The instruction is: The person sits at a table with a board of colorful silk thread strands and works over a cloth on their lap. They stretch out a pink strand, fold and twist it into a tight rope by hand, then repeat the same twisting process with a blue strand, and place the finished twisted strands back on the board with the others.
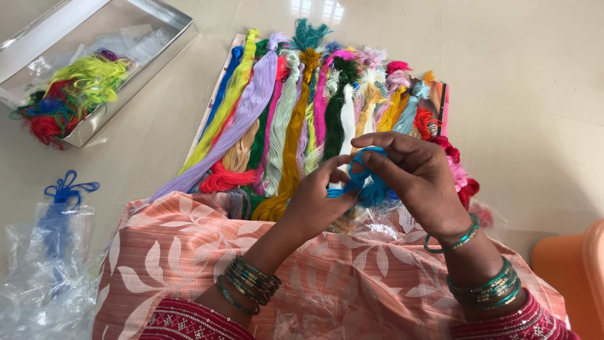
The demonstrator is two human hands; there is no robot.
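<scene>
Blue thread skein (368, 186) sits between both hands, just over my lap, near edge of the skein row (296, 119). Left hand (314, 201) grip pinched on its loop; right hand (415, 176) grip clamped on strands. Step: teasing loop open. Next needs steady tension, no tangling.

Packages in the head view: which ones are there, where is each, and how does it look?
Shallow box: top left, silvery, rectangular, holding tangled bright threads.
Clear plastic bag: bottom left, crumpled, with blue thread inside.
Flat card: centre, under the coloured skeins, mostly covered.
No screens or signs.
</scene>
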